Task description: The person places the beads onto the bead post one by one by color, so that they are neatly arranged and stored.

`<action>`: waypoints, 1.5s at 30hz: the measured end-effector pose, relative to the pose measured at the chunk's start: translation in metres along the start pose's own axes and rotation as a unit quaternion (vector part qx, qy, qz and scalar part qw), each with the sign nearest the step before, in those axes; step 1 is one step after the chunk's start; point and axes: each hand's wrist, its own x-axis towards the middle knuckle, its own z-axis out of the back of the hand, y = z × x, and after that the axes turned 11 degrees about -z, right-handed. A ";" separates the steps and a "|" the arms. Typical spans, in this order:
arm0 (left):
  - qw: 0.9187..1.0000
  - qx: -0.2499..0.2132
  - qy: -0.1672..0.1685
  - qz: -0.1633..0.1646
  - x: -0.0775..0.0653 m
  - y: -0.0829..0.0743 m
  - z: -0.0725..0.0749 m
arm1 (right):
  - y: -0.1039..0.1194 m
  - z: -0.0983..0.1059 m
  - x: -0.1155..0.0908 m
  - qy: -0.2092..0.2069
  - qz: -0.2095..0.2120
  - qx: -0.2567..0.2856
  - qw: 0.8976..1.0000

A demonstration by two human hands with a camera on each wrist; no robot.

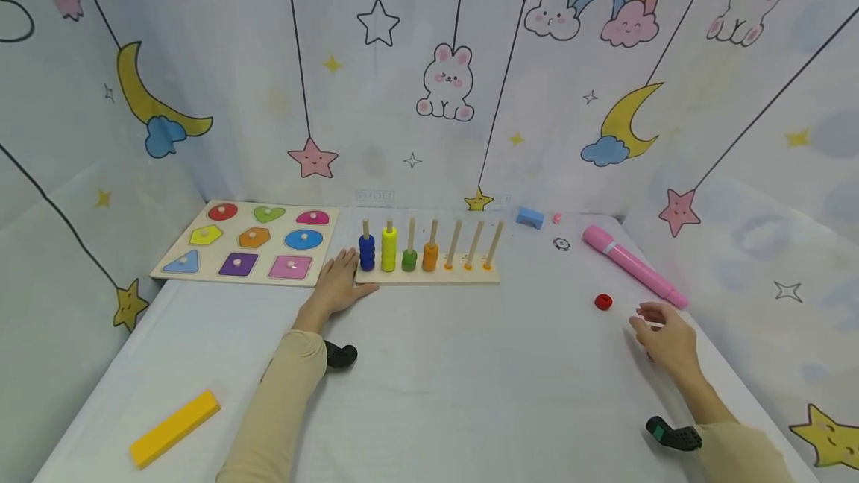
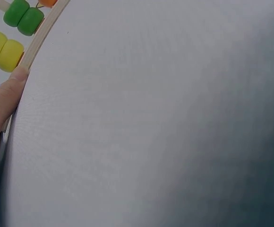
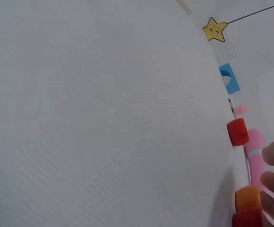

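A wooden counting rack (image 1: 463, 279) stands on the table with upright pegs. Blue (image 1: 366, 253), yellow (image 1: 388, 246), green (image 1: 409, 261) and orange beads (image 1: 430, 258) sit on its left pegs; the right pegs are bare. My left hand (image 1: 334, 282) holds the rack's left end, thumb (image 2: 9, 92) along the front edge and fingers at the side. Over the table's right side hovers my right hand (image 1: 667, 338), fingers loosely bent and apart. Near its fingers, the right wrist view shows an orange bead (image 3: 248, 197) and a red bead (image 3: 247, 217). Another red bead (image 1: 603, 302) lies just left of that hand.
A shape puzzle board (image 1: 235, 267) lies at the back left, left of the rack. At front left is a yellow block (image 1: 174, 428). Toward the back right lie a blue block (image 1: 530, 218), a small pink piece (image 1: 556, 218), a black-and-white disc (image 1: 561, 244) and a pink marker-shaped toy (image 1: 631, 263).
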 end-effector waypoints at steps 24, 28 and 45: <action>1.000 0.001 -0.009 -0.002 -0.004 -0.006 0.003 | 0.020 -0.004 0.001 -0.045 0.037 0.004 0.998; 1.000 0.001 -0.017 -0.009 -0.005 -0.007 0.005 | 0.042 -0.017 0.007 -0.054 0.081 0.036 0.995; 1.000 -0.013 -0.019 -0.006 -0.007 -0.010 0.004 | 0.197 -0.073 0.029 0.010 0.260 0.168 0.951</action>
